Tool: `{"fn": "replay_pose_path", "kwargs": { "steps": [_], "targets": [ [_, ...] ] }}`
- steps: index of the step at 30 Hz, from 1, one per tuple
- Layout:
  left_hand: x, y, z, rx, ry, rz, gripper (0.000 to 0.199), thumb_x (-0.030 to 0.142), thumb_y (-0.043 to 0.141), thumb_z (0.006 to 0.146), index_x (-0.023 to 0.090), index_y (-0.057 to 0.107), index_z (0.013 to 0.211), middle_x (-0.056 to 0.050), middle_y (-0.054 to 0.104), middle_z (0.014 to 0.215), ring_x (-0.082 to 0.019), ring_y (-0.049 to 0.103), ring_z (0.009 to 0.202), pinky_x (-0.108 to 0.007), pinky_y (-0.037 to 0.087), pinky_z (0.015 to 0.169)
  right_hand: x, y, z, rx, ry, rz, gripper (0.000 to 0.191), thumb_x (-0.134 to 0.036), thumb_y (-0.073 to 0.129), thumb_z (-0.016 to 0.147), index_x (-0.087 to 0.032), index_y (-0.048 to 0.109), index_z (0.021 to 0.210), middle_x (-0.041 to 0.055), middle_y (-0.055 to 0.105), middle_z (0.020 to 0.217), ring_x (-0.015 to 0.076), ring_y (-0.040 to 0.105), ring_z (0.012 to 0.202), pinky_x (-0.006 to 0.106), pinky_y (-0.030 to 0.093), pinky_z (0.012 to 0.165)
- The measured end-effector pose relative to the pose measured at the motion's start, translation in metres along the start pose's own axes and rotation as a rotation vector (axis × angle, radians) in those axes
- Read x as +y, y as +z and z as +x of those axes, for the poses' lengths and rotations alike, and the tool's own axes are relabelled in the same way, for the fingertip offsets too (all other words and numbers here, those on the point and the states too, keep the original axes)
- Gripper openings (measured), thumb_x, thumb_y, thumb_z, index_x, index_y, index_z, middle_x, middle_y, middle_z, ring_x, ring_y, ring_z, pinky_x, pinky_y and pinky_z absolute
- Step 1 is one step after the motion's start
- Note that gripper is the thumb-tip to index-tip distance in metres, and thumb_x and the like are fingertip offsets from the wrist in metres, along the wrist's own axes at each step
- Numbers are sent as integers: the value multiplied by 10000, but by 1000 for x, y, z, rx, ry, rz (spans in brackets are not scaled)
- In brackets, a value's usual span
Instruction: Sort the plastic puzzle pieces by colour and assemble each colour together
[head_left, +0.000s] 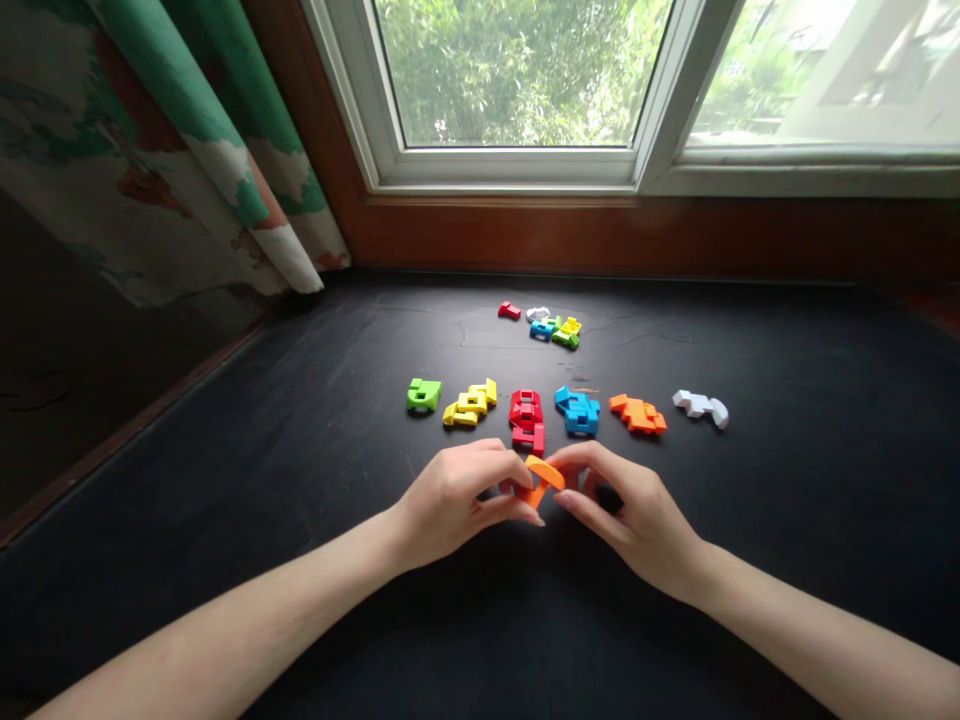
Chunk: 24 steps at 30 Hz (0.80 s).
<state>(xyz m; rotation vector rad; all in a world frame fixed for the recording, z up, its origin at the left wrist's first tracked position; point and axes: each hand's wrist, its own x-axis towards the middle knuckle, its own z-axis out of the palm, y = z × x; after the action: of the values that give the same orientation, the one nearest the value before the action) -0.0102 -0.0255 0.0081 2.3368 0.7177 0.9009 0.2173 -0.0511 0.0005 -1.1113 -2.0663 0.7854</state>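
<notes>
I had an orange piece (546, 473) up between my two hands, just above the table (795, 460) and on my side of the row of colours. My left hand (454, 495) was closed on its left part, thumb below and fingers above and behind. My right hand (637, 510) met the other end with thumb and forefinger curled round; I cannot tell whether those two pinched it or only rested against it.

Beyond my fingers ran the row: green (424, 394), yellow (466, 407), red (526, 414), blue (579, 410), orange (640, 415) and white (696, 405), each colour apart from its neighbours. The red came nearest to my hands, straight past the piece. Farther off, towards the window (517, 70), lay a small mixed cluster (541, 329).

I judged the step in hand to be handling this one piece, perhaps turning it to find its right side; its curved face was uppermost, tilted. The next move, to my mind, called for one firm pinch and one free hand, with the fingers kept low and clear of the red. A loose hold at the right end could have let the piece twist.
</notes>
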Motion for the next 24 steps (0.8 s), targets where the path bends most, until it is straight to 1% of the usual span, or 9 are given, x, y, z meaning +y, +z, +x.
{"fn": "replay_pose_path", "kwargs": {
  "steps": [5,8,10,13,16,20,24],
  "targets": [
    [0,0,0,-31,27,24,232,338,577,958,134,663,888,-52,685,773,-131,604,670,-206,486,624,-1,0,0,8,-1,-14,144,-235,531,958,-189,634,1048,42,713,893,150,604,648,269,502,606],
    [1,-1,0,-38,24,20,205,317,584,956,136,657,892,-47,680,770,-135,606,680,-206,482,637,-1,0,1,21,-3,-25,140,-235,519,966,-191,635,1030,41,713,886,156,623,677,272,511,636],
    [2,-2,-1,-35,10,21,176,290,590,955,140,644,880,-38,670,767,-134,601,687,-209,478,650,-1,-1,1,29,-6,-31,138,-229,512,970,-192,634,1022,43,713,892,161,636,701,276,518,658],
    [3,-3,-1,6,-25,51,151,268,580,961,148,614,874,-23,647,779,-125,583,675,-208,466,639,-2,-1,1,32,-15,-20,138,-225,504,974,-189,626,1027,44,710,890,161,641,706,275,521,666],
    [3,-3,0,20,-83,62,114,265,564,966,162,583,923,-16,647,833,-117,580,689,-204,475,643,-2,-1,1,21,-33,5,144,-224,495,983,-185,624,1034,42,704,887,158,637,717,271,514,677],
    [3,-1,0,-44,-164,65,119,255,588,938,174,571,1024,-21,651,918,-124,584,737,-218,492,673,0,-1,0,-2,-33,7,154,-234,500,985,-181,631,1046,41,697,884,151,606,677,271,491,645],
    [1,0,-1,-103,-162,111,91,207,565,936,168,605,1007,-27,640,892,-139,570,745,-234,468,669,0,-1,-1,-15,-39,8,148,-252,525,978,-181,634,1049,41,693,877,150,583,655,268,476,620]
  ]
}}
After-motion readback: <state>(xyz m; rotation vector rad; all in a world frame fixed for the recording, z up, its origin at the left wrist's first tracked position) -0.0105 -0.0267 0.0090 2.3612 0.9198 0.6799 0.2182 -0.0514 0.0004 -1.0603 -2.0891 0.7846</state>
